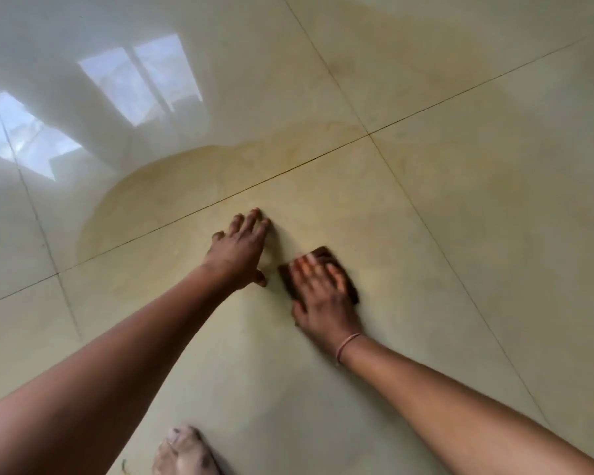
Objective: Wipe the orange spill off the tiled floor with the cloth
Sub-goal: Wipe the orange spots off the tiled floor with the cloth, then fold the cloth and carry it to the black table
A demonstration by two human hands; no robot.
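Saw right hand (323, 296) flat, fingers spread, pressing cloth (323, 252) onto tiled floor (477, 320). Left hand (240, 250) just beside it, palm down, fingers straight, holding nothing. Orange spill (165, 200) lay ahead and left of both hands, long axis roughly following grout line; left hand nearer. No containers seen.
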